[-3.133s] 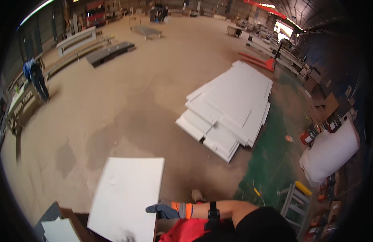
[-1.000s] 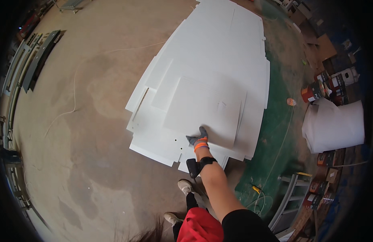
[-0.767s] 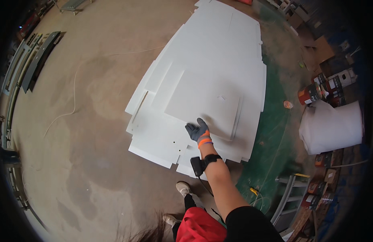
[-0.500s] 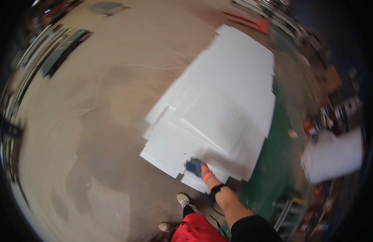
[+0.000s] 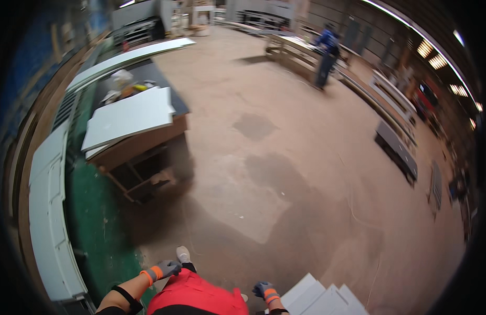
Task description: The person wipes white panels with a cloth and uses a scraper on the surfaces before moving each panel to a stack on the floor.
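Note:
Both hands wear grey work gloves with orange cuffs. My left hand (image 5: 169, 269) hangs beside the red apron (image 5: 198, 295), its fingers loosely curled, and nothing shows in it. My right hand (image 5: 264, 290) is low on the other side of the apron, just left of the white panels (image 5: 316, 298) at the bottom edge. Its fingers are small and blurred. No object shows in it, and whether it touches the panels is unclear.
At left stands a workbench (image 5: 180, 100) with white boards (image 5: 130, 116) and bags on it. Long pale panels (image 5: 46, 210) lie along the green floor strip (image 5: 104, 226). A person in blue (image 5: 326, 52) stands at a far table (image 5: 293, 55). A dark slab (image 5: 396, 149) lies at right.
My view has swung left and up, from the white panel stack to the workbench and far room. My right hand has come off the stack's near end; my left hand has come into view.

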Available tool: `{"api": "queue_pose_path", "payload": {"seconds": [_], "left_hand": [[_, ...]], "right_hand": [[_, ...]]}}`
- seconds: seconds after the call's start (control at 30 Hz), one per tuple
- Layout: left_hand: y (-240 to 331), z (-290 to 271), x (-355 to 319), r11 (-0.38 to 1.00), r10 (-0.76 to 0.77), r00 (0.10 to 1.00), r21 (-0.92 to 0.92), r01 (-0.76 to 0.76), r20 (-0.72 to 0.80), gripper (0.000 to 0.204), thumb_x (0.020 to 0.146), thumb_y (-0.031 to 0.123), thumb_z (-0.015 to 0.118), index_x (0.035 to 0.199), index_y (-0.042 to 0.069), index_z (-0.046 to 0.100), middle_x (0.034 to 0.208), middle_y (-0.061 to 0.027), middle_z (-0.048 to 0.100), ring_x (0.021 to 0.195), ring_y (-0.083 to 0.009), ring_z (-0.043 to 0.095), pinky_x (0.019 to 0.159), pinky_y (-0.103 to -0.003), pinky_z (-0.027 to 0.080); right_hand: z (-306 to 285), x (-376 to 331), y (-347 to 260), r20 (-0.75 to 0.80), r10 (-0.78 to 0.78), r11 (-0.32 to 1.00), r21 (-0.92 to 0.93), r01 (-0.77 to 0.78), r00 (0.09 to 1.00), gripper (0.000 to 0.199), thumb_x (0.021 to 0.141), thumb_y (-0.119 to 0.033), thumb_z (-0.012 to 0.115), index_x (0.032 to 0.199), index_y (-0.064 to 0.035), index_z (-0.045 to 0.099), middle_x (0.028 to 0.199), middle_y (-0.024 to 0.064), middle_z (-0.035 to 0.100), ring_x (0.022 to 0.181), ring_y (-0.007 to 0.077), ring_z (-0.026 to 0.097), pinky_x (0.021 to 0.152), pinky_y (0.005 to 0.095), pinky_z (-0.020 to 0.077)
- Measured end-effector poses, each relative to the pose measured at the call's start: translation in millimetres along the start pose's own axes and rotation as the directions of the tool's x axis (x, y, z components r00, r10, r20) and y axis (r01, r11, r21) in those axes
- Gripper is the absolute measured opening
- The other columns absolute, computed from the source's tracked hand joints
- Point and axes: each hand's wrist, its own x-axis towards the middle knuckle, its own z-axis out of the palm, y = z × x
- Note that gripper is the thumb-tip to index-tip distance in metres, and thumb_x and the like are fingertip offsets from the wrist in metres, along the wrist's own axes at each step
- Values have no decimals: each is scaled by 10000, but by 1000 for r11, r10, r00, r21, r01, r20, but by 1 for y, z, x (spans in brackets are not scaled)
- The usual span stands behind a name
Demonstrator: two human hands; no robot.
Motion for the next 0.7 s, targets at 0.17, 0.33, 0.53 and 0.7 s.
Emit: {"api": "queue_pose_path", "payload": {"seconds": [0.17, 0.33, 0.53, 0.7], "left_hand": [[-61, -96, 0, 997, 56, 954, -29, -67, -295, 294, 903, 226, 542, 1049, 21, 693, 929, -98, 716, 824, -181, 667, 793, -312, 519], [-26, -187, 5, 912, 169, 876, -265, -313, -452, 299, 960, 169, 525, 1144, -41, 634, 1020, -139, 700, 931, -210, 677, 862, -338, 526], [74, -363, 6, 802, 464, 67, 386, -456, -884, 385, 914, 107, 630, 1276, -1, 552, 1293, -146, 589, 1193, -257, 565, 1050, -363, 412], [158, -547, 27, 900, 435, -256, 421, 109, -863, 528, 923, 329, 596, 1330, 5, 504, 1344, -230, 504, 1252, -385, 466, 1052, -429, 385]], "right_hand": [[-12, 68, -74, 428, -110, -300, -875, 380, 897, 434, 802, -404, 672, 1206, -247, 658, 1119, 41, 682, 1062, 258, 621, 922, 400, 503], [62, 109, -189, 442, 122, 977, -209, -30, 889, 481, 790, -297, 688, 1239, -150, 600, 1137, 109, 658, 1032, 295, 641, 843, 456, 528], [284, 74, -388, 172, -683, 556, -507, 659, 709, 382, 889, -138, 656, 1229, 28, 608, 1042, 104, 697, 874, 179, 675, 731, 312, 547], [442, -1, -561, 262, -888, 242, -434, 868, 378, 339, 933, -135, 619, 1226, 34, 609, 1170, 133, 670, 1039, 206, 636, 927, 310, 484]]}}
